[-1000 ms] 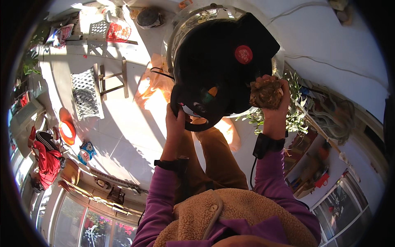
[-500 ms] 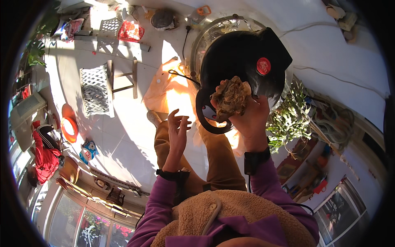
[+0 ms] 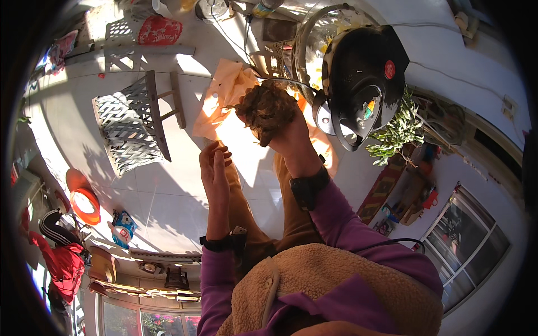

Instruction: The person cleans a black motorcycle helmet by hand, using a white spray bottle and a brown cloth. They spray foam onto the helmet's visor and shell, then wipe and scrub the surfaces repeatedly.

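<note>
In my right hand (image 3: 291, 140) is a clump of brown, crumpled, leaf-like matter (image 3: 267, 112); its exact kind I cannot make out. The clump is raised over a pale orange cloth or sheet (image 3: 221, 92) on the sunlit floor. My left hand (image 3: 216, 173) hovers to the left and nearer to me, fingers loosely extended, holding nothing. Right of the clump stands a black rounded appliance (image 3: 364, 73) with a red round sticker and an oval opening at its near end. Behind it, partly hidden, is a large round glass-like rim (image 3: 305, 42).
A woven-seat stool (image 3: 130, 126) lies to the left on the tiles. Farther off are a red basket (image 3: 160, 31) and a dark cord (image 3: 246, 39). An orange round thing (image 3: 84, 197) and a blue packet (image 3: 122, 228) sit at lower left. Green leaves (image 3: 400, 131) border the right wall.
My right hand has carried the clump left, away from the black appliance to over the orange cloth. My left hand has shifted slightly left. The view has turned, so surroundings appear displaced.
</note>
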Motion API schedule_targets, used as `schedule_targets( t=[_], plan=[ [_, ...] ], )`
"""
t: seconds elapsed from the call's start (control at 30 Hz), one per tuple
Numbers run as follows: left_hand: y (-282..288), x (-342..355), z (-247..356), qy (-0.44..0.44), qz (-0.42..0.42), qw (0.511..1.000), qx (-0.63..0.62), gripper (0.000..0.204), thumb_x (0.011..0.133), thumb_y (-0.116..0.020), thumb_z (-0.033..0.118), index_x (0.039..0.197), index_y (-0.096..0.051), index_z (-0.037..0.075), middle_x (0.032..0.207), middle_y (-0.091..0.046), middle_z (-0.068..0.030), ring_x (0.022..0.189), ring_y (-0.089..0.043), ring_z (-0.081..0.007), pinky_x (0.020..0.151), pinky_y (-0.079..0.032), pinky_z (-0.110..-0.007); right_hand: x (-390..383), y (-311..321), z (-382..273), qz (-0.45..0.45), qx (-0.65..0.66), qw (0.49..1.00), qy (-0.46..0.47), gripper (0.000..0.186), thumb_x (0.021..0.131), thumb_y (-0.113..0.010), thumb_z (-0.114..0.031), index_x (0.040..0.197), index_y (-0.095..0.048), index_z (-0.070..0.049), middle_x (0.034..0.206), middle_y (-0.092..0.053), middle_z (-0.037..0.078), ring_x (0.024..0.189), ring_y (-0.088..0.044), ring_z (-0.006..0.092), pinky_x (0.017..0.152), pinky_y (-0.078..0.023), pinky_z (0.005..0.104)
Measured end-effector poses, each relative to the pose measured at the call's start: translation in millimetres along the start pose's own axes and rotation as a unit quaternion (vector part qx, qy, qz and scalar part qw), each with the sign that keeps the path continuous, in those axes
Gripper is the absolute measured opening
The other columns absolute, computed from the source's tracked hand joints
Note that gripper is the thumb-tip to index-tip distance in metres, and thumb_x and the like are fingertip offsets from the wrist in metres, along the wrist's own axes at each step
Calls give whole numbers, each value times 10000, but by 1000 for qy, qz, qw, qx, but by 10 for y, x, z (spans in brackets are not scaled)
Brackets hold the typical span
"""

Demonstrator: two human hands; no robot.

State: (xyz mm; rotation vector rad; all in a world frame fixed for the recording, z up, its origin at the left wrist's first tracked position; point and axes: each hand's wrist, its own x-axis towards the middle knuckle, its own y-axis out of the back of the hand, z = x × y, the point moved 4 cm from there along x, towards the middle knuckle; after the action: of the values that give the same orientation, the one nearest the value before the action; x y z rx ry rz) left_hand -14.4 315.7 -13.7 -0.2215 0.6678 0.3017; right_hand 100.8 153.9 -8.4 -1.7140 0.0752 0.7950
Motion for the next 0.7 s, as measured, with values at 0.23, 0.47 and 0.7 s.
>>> schedule_targets(
  t=[0.23,0.47,0.7],
  plan=[
    [459,322,222,-121,-85,971,187,571,940,-681,105,1465,-459,81,1494,-390,-116,1386,-427,-258,1137,-394,-439,348,-140,781,-97,87,991,-31,441,1089,-331,-311,1368,-535,-37,1332,-620,151,1225,-611,312,1050,-509,477],
    [388,576,376,-147,-113,974,133,815,828,-763,14,1526,-343,54,1508,-366,-138,1397,-411,-274,1153,-373,-429,354,-238,915,101,-241,965,31,324,1074,-445,-233,1274,-589,-21,1203,-679,115,1077,-682,235,936,-577,385],
    [295,620,645,-72,-99,989,82,851,730,-866,75,1463,-435,19,1406,-507,-127,1307,-513,-273,1091,-425,-386,235,-708,870,88,-356,930,6,339,1083,-450,-205,1340,-549,-7,1235,-662,115,1113,-672,208,950,-574,329]
  ],
)
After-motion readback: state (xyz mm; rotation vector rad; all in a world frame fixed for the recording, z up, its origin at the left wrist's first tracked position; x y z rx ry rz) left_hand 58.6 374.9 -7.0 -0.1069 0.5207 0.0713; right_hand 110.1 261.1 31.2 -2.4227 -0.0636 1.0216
